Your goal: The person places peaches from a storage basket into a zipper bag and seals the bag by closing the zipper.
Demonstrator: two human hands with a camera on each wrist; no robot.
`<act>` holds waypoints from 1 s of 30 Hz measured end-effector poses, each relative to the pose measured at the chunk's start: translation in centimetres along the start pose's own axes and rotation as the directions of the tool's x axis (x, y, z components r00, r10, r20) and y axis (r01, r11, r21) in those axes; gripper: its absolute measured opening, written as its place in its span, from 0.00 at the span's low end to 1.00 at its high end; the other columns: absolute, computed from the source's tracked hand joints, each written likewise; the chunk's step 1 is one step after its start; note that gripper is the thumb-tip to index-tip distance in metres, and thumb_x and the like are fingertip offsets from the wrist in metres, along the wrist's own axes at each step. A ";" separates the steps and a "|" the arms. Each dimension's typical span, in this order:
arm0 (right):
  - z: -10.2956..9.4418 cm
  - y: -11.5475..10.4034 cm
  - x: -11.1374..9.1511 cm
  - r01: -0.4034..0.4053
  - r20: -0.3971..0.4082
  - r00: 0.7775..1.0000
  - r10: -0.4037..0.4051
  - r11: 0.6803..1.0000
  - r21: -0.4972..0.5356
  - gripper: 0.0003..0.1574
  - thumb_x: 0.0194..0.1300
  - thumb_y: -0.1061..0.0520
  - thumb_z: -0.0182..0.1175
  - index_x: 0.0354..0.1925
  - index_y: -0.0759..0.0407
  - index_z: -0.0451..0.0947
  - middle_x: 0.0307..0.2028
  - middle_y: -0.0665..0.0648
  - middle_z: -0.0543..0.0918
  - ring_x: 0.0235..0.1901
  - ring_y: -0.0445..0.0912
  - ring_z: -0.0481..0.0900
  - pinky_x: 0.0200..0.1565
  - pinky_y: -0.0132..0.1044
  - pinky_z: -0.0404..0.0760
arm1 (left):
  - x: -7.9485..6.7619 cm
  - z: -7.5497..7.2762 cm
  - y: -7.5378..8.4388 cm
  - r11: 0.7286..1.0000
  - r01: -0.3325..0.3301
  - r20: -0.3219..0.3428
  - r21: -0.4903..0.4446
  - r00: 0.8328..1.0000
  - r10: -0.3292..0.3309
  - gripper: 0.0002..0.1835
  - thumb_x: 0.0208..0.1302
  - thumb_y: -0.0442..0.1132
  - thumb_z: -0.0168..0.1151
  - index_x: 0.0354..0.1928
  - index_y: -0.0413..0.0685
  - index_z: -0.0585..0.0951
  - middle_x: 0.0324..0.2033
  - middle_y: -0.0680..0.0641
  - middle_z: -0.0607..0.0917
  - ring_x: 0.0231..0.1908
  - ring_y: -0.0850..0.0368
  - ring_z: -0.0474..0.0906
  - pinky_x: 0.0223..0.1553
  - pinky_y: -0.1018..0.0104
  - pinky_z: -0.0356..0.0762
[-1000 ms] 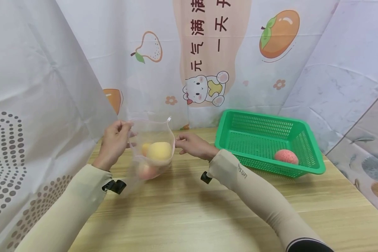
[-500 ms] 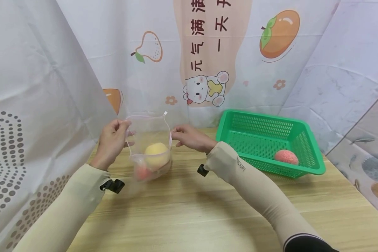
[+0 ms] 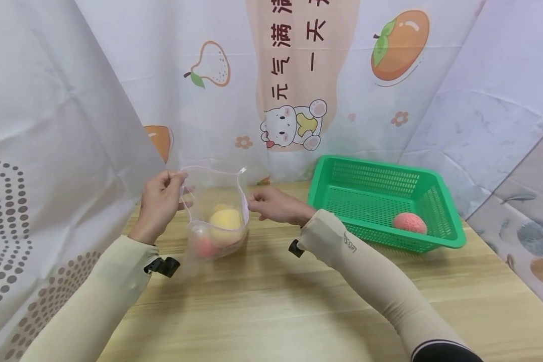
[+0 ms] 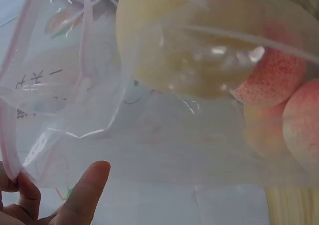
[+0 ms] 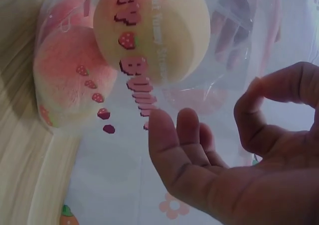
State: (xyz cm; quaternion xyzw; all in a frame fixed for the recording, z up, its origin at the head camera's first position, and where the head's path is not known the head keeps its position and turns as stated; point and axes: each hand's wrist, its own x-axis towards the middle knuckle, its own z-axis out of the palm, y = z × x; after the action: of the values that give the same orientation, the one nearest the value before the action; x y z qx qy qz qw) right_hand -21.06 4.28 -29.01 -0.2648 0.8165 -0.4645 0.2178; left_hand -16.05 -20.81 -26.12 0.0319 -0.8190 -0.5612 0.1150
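A clear zip bag [image 3: 210, 193] with a pink-edged mouth and a white slider hangs at the left of the table, its mouth spread wide. Pinching its left rim is my left hand [image 3: 160, 198], other fingers extended behind the film. My right hand [image 3: 276, 205] holds the right rim between thumb and forefinger. Inside the bag lie several peaches: a large pale yellow one [image 3: 226, 221] above a reddish one [image 3: 203, 246]. Pink strawberry print and lettering [image 5: 133, 70] mark the bag's side in the right wrist view. Another speckled pink peach [image 4: 304, 115] shows low in the bag in the left wrist view.
A green perforated basket [image 3: 386, 241] stands at the back right of the wooden table [image 3: 271, 311], with one pink peach [image 3: 409, 222] in its near right corner. Printed curtains [image 3: 235, 115] hang behind the table and along both sides.
Both hands keep hold of the bag. The right hand and slider rose and shifted left, then came back down and right. The peaches inside have resettled, the yellow one slightly lower than at first.
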 end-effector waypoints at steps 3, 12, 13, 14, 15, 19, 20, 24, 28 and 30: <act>0.2 0.4 -0.2 0.002 0.020 1.000 -0.002 1.000 0.004 0.12 0.75 0.58 0.49 0.39 0.61 0.79 0.40 0.53 0.77 0.45 0.44 0.75 0.48 0.40 0.83 | -0.1 0.2 0.1 1.000 0.001 0.009 -0.010 1.000 -0.001 0.22 0.79 0.49 0.45 0.39 0.33 0.69 0.69 0.40 0.69 0.57 0.43 0.79 0.37 0.67 0.85; 0.6 1.7 -0.5 -0.056 0.010 0.998 0.056 0.998 0.014 0.11 0.76 0.57 0.52 0.41 0.63 0.77 0.42 0.54 0.78 0.46 0.45 0.74 0.50 0.44 0.83 | -0.2 0.4 -0.1 1.000 0.011 0.028 -0.010 1.000 -0.010 0.22 0.79 0.48 0.42 0.39 0.32 0.70 0.69 0.41 0.70 0.60 0.42 0.77 0.36 0.65 0.86; 0.7 1.9 -0.5 -0.061 0.011 0.998 0.061 0.998 0.015 0.11 0.76 0.57 0.52 0.42 0.63 0.78 0.42 0.54 0.79 0.46 0.45 0.74 0.50 0.44 0.83 | -0.2 0.4 -0.1 1.000 0.012 0.027 -0.010 1.000 -0.012 0.22 0.79 0.48 0.43 0.39 0.32 0.70 0.69 0.41 0.70 0.60 0.42 0.77 0.36 0.65 0.86; 0.7 2.0 -0.5 -0.064 0.014 0.998 0.064 0.998 0.016 0.11 0.76 0.57 0.52 0.42 0.64 0.78 0.42 0.54 0.79 0.46 0.45 0.74 0.50 0.44 0.83 | -0.2 0.5 -0.2 1.000 0.014 0.026 -0.011 1.000 -0.013 0.22 0.79 0.48 0.43 0.39 0.32 0.70 0.69 0.41 0.70 0.60 0.42 0.77 0.36 0.65 0.86; 0.7 2.2 -0.6 -0.065 0.016 0.998 0.065 0.998 0.017 0.12 0.76 0.58 0.52 0.43 0.64 0.78 0.42 0.55 0.79 0.45 0.45 0.74 0.50 0.44 0.83 | -0.3 0.5 -0.2 1.000 0.014 0.026 -0.011 1.000 -0.014 0.22 0.79 0.48 0.43 0.39 0.32 0.70 0.69 0.41 0.70 0.60 0.42 0.76 0.36 0.65 0.86; 0.8 2.8 -0.9 -0.056 0.022 0.998 0.056 0.998 0.029 0.12 0.76 0.58 0.51 0.45 0.65 0.78 0.43 0.56 0.78 0.45 0.45 0.74 0.48 0.41 0.83 | -0.2 0.6 -0.1 1.000 0.008 0.033 -0.009 0.999 -0.007 0.22 0.79 0.49 0.43 0.40 0.32 0.70 0.70 0.41 0.69 0.60 0.42 0.77 0.36 0.66 0.86; 0.8 2.9 -1.0 -0.053 0.023 0.998 0.052 0.998 0.031 0.12 0.76 0.58 0.51 0.46 0.65 0.78 0.43 0.56 0.78 0.44 0.44 0.74 0.48 0.40 0.83 | -0.2 0.7 -0.1 1.000 0.005 0.035 -0.010 0.999 -0.005 0.22 0.79 0.49 0.44 0.40 0.32 0.70 0.70 0.41 0.69 0.60 0.42 0.77 0.36 0.66 0.86; 0.9 3.5 -1.4 -0.046 0.030 0.999 0.045 0.999 0.030 0.13 0.76 0.56 0.53 0.47 0.64 0.78 0.43 0.55 0.80 0.45 0.44 0.76 0.50 0.44 0.83 | -0.2 0.9 0.0 1.000 0.001 0.041 -0.013 0.999 0.000 0.23 0.79 0.49 0.44 0.40 0.32 0.70 0.70 0.41 0.68 0.60 0.42 0.77 0.36 0.66 0.86; 0.9 3.9 -1.4 -0.055 0.033 0.998 0.054 0.998 0.021 0.14 0.76 0.54 0.54 0.47 0.63 0.79 0.43 0.54 0.81 0.46 0.45 0.77 0.51 0.46 0.82 | -0.2 1.1 0.2 1.000 0.003 0.041 -0.014 0.999 -0.003 0.22 0.79 0.49 0.45 0.40 0.32 0.70 0.70 0.41 0.68 0.60 0.42 0.77 0.35 0.66 0.86; 0.9 4.0 -1.4 -0.062 0.033 0.998 0.061 0.998 0.019 0.14 0.76 0.54 0.54 0.48 0.63 0.79 0.44 0.54 0.81 0.46 0.45 0.77 0.52 0.47 0.82 | -0.2 1.2 0.3 1.000 0.002 0.044 -0.012 0.999 -0.001 0.22 0.79 0.49 0.45 0.39 0.32 0.70 0.70 0.41 0.69 0.59 0.42 0.77 0.35 0.66 0.86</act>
State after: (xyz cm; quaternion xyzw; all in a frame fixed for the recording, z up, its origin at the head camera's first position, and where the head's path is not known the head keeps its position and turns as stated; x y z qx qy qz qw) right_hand -20.36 6.35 -32.79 -0.2449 0.8159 -0.4614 0.2477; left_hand -16.08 -19.61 -26.31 0.0196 -0.8181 -0.5666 0.0967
